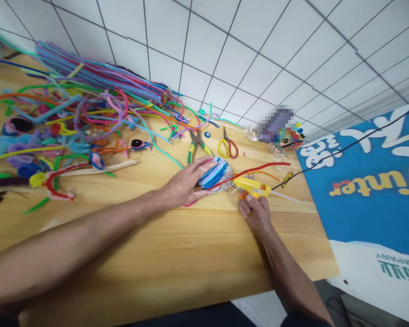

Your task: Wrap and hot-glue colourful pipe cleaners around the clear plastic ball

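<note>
Toward far edge of table (177,254): pliers (198,141), scissors (228,141); blue-striped piece (218,175) held under my curled left hand (182,184), glue gun (252,185) clasped in my right hand (258,213).

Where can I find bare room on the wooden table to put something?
The pale wooden table is bare between the left forearm and right forearm, and between the right forearm and blue printed banner. Crowded: back left, under tangled multicoloured fuzzy stems.
</note>
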`<control>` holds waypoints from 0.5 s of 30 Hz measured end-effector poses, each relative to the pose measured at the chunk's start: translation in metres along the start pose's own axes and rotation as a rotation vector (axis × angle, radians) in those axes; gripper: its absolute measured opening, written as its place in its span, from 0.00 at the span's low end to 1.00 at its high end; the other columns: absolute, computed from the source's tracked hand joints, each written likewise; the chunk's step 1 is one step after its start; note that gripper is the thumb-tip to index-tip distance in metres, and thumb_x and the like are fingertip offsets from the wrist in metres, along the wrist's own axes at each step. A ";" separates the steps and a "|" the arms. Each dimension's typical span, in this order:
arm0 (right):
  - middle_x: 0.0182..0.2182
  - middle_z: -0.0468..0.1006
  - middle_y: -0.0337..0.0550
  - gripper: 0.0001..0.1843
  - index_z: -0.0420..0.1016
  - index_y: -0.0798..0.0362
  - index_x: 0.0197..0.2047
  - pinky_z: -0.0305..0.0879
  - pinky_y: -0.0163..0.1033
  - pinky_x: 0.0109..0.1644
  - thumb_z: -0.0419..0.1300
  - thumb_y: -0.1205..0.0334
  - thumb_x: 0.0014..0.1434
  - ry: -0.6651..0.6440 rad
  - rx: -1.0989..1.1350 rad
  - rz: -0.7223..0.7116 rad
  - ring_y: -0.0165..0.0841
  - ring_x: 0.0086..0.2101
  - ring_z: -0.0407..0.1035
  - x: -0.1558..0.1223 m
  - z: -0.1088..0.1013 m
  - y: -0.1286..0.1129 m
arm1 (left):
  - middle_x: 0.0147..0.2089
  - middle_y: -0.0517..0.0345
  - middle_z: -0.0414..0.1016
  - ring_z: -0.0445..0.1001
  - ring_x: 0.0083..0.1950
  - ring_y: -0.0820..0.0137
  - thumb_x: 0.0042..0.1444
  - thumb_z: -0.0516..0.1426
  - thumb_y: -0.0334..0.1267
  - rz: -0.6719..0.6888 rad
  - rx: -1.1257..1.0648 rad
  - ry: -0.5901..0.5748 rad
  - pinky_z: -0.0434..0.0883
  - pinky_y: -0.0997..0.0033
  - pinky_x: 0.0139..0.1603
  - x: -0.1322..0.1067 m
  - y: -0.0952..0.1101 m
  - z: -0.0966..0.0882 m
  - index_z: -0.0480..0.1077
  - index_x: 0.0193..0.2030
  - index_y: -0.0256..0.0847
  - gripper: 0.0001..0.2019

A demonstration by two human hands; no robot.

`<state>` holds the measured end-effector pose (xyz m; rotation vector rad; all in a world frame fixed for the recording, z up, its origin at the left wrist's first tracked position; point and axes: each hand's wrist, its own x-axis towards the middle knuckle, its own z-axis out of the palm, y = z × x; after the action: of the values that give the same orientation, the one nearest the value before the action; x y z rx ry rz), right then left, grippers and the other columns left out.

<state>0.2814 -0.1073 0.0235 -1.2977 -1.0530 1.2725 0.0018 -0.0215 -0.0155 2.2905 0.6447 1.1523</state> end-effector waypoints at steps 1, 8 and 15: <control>0.17 0.57 0.27 0.26 0.75 0.48 0.30 0.48 0.33 0.20 0.76 0.35 0.56 0.006 -0.012 -0.007 0.24 0.18 0.48 -0.001 -0.001 0.001 | 0.83 0.33 0.56 0.62 0.84 0.45 0.70 0.66 0.43 -0.006 -0.004 0.005 0.70 0.36 0.80 0.000 0.000 0.000 0.44 0.86 0.50 0.46; 0.20 0.70 0.33 0.21 0.81 0.51 0.39 0.54 0.36 0.22 0.73 0.40 0.63 -0.044 -0.183 -0.076 0.26 0.18 0.56 -0.009 -0.005 0.004 | 0.82 0.35 0.58 0.61 0.84 0.46 0.71 0.65 0.45 -0.030 -0.015 0.025 0.69 0.36 0.81 0.003 0.001 -0.001 0.45 0.85 0.51 0.45; 0.17 0.66 0.30 0.21 0.81 0.50 0.38 0.55 0.37 0.24 0.70 0.39 0.63 -0.030 -0.255 -0.096 0.27 0.18 0.58 -0.012 0.003 -0.006 | 0.82 0.34 0.59 0.62 0.84 0.45 0.69 0.67 0.43 0.009 0.001 0.035 0.68 0.34 0.81 0.006 -0.003 -0.002 0.47 0.85 0.49 0.46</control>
<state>0.2776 -0.1180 0.0309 -1.4026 -1.3165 1.1145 0.0029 -0.0156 -0.0129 2.2806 0.6490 1.1995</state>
